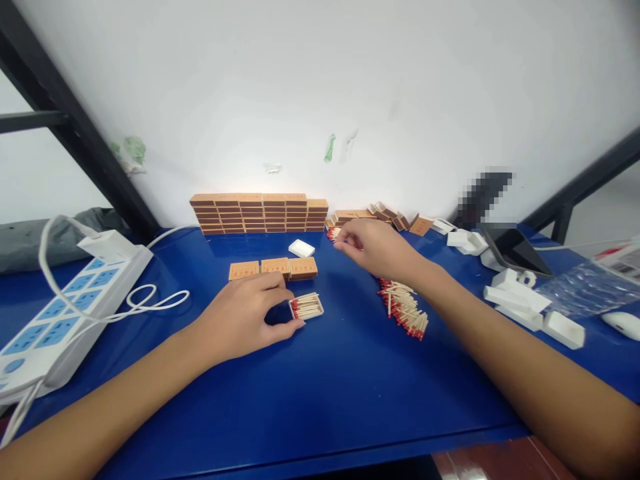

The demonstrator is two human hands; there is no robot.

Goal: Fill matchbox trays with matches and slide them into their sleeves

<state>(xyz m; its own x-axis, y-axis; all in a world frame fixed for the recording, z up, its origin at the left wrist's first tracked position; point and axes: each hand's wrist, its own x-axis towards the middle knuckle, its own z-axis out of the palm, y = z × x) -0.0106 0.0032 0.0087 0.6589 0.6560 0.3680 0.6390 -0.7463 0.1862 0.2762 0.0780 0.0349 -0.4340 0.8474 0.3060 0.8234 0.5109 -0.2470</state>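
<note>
A small white tray (307, 306) partly filled with red-tipped matches lies on the blue table. My left hand (255, 312) holds it at its left end, between thumb and fingers. My right hand (370, 245) is farther back, its fingers pinched together above a few matches (334, 233); whatever it grips is too small to make out. Under and in front of my right wrist lies a long heap of matches (404, 308). Three closed matchboxes (275, 267) sit in a row behind the filled tray. An empty white tray (301, 249) is behind them.
Stacked matchboxes (260, 215) stand against the wall, with loose box sleeves (385, 213) to their right. White empty trays (520, 300), a phone (515, 250) and a white mouse (623, 324) are at the right. A power strip (75, 313) with cables lies at the left.
</note>
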